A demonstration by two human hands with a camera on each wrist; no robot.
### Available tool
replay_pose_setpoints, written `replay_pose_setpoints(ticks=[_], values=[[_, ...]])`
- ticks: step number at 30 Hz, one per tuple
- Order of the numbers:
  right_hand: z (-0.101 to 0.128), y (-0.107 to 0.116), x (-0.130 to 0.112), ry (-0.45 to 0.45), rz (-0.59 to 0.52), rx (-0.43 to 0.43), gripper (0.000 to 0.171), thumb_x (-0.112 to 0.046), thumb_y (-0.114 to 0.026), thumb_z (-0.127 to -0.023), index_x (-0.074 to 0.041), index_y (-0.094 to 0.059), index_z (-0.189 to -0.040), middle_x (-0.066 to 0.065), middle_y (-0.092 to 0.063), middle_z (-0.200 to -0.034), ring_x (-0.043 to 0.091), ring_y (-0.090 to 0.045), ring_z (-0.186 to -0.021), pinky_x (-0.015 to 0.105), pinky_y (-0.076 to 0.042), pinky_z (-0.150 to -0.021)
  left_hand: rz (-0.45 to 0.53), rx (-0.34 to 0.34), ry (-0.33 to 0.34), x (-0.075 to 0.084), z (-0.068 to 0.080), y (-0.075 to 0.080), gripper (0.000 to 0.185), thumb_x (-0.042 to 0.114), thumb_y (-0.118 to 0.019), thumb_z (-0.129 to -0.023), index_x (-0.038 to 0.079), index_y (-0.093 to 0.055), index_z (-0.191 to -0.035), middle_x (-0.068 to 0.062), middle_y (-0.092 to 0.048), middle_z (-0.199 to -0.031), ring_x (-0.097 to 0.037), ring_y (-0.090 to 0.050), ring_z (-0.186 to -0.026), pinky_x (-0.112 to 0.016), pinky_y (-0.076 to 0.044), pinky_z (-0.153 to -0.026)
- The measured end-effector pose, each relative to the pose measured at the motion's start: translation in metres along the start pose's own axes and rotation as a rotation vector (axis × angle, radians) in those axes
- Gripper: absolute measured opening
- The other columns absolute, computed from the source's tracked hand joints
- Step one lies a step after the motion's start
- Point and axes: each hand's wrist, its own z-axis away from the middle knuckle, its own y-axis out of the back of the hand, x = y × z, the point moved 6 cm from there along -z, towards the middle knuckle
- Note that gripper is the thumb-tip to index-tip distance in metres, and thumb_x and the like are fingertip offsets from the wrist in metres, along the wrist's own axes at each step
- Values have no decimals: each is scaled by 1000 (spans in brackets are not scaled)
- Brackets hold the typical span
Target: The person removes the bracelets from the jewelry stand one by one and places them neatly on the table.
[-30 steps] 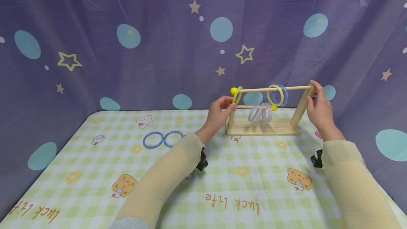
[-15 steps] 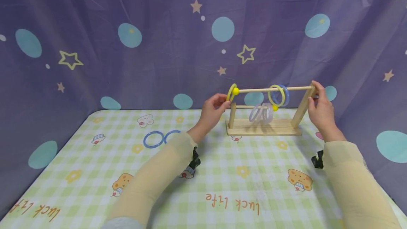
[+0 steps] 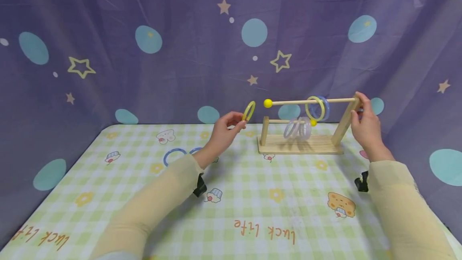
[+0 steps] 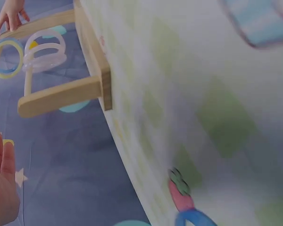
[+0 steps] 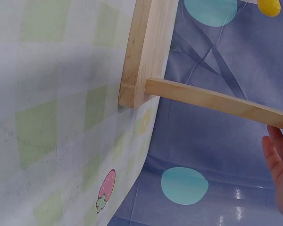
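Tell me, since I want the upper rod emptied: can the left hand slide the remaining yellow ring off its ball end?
Probably not yet: the left hand already pinches a yellow plastic ring. The thin wooden upper rod is otherwise bare from the remaining yellow ring to its ball end.

smooth bare wood rack [image 3: 300, 143], glossy plastic yellow ring [image 3: 248, 111]

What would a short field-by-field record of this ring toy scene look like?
Left hand: left hand pinches a yellow plastic ring in the air, clear of the rod's yellow ball end
Right hand: right hand grips the right post of the wooden rack
Upper rod: one yellow ring and one blue ring hang near its right end
Lower rod: clear plastic rings
Table: green checked cloth; blue rings lie left of the rack
Backdrop: purple curtain with stars and dots
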Motion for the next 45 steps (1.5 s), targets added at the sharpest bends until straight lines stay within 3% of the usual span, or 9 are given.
replay_pose_setpoints(ticks=[6,12,22,32,40,45], values=[[0,1,0,9,0,5,54,-4,-41,-101,-18,-27,-151,33,-50,-125,49,-53,-102,59,-40,-76,-13,18,7,-2,12,20,17,7,-66,-93,-4,-65,-106,-12,-68,-93,-20,-66,-82,-33,-56,-72],[0,0,1,15,4,8,54,-4,-42,-101,-18,-27,-151,32,-51,-126,48,-53,-103,59,-40,-76,-68,38,10,-7,22,36,15,8,-67,-93,-1,-67,-104,-12,-67,-91,-19,-64,-78,-27,-55,-66],[0,-1,1,26,3,8,55,-4,-41,-101,-18,-27,-151,31,-50,-127,47,-53,-102,55,-39,-73,-240,-22,8,-8,32,52,12,9,-66,-94,3,-68,-104,-6,-65,-90,-18,-58,-74,-24,-49,-60],[1,0,0,27,5,18,55,-4,-42,-100,-18,-28,-151,31,-51,-126,47,-54,-101,58,-39,-74,-382,-217,-60,-8,31,45,12,11,-66,-94,9,-69,-106,-1,-65,-86,-14,-58,-71,-31,-51,-63],[1,0,1,1,4,-3,55,-5,-41,-101,-19,-26,-152,31,-49,-129,49,-52,-107,59,-41,-76,-453,-425,-11,-19,33,36,14,18,-62,-98,12,-68,-108,0,-65,-93,-13,-57,-73,-30,-50,-60],[-1,0,2,-12,9,-21,55,-7,-40,-102,-19,-23,-153,32,-48,-130,50,-52,-107,60,-41,-76,-463,-486,17,-28,35,36,14,16,-62,-97,11,-68,-109,0,-63,-91,-16,-58,-65,-29,-50,-53]])
